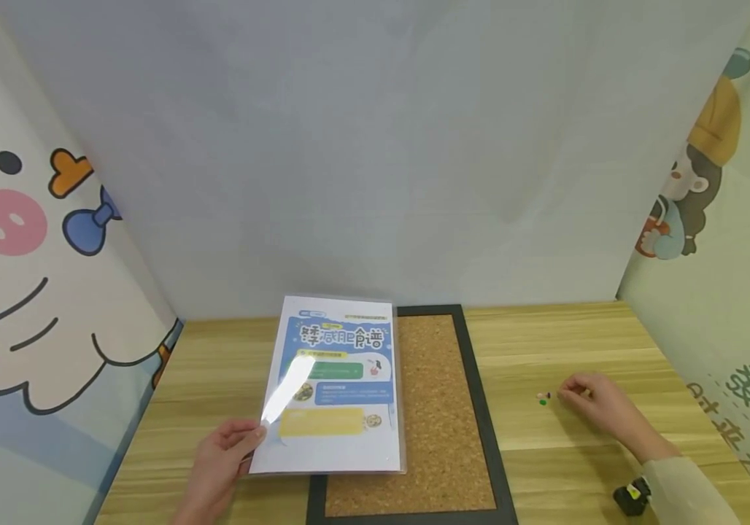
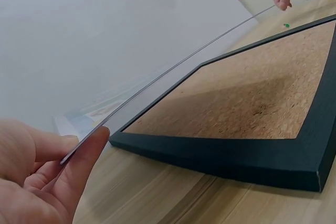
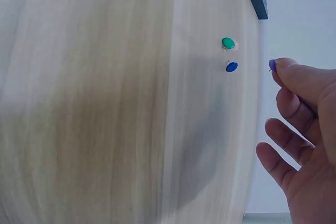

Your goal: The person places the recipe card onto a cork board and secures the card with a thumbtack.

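My left hand (image 1: 222,461) pinches the lower left edge of a laminated sheet (image 1: 375,453) between thumb and fingers. The sheet, printed in blue, green and yellow, is raised above the left part of a black-framed corkboard (image 1: 443,415); from the left wrist it shows edge-on and slightly bowed. At the right, my right hand (image 1: 601,405) holds a small purple thumbtack (image 3: 272,65) between thumb and index finger, its other fingers loosely bent. A green thumbtack (image 3: 228,43) and a blue thumbtack (image 3: 231,66) lie on the table close by, with a pale pink one partly behind the green.
The wood-grain table (image 1: 546,335) ends at a pale curtain (image 1: 375,160) behind the board. Cartoon-printed walls stand at left and right. A small black device (image 1: 631,497) is at the right wrist, by the sleeve.
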The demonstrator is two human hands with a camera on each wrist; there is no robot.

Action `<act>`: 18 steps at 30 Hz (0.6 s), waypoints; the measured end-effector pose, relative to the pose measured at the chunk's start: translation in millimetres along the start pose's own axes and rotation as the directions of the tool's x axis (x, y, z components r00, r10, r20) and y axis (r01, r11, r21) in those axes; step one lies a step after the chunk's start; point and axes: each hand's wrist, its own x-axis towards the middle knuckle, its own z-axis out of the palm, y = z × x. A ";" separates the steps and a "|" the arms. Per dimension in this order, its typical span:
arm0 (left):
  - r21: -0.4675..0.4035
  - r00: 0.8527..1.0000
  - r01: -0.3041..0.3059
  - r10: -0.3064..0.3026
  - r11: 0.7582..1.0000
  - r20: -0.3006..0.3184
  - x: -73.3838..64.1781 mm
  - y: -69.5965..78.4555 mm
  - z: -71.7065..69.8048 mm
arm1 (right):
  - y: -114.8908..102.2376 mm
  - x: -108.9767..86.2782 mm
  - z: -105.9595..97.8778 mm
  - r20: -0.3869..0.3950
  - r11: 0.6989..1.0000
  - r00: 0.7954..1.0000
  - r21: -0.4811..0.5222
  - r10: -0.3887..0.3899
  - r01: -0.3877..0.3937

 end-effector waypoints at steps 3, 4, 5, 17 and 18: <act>-0.002 1.000 -0.005 0.005 1.000 0.005 -1.3 -0.1 6.6 | -2.1 1.9 0.2 -0.005 1.000 1.000 -0.028 -0.004 0.004; -0.001 1.000 -0.004 0.004 1.000 0.005 -1.4 -0.3 8.8 | -2.8 2.3 0.7 -0.006 0.999 1.000 -0.033 -0.002 0.001; -0.001 1.000 -0.002 0.002 1.000 0.002 -1.2 -0.7 11.2 | -3.4 2.8 1.2 -0.008 0.999 1.000 -0.036 -0.004 0.004; -0.032 0.999 -0.015 0.017 0.999 0.038 -3.3 -6.4 30.8 | -15.0 9.7 7.0 -0.013 0.998 1.000 -0.056 -0.026 0.025; -0.038 0.999 -0.019 0.021 0.999 0.041 -4.0 -6.6 32.5 | -16.5 10.3 7.4 -0.012 0.998 1.000 -0.056 -0.028 0.027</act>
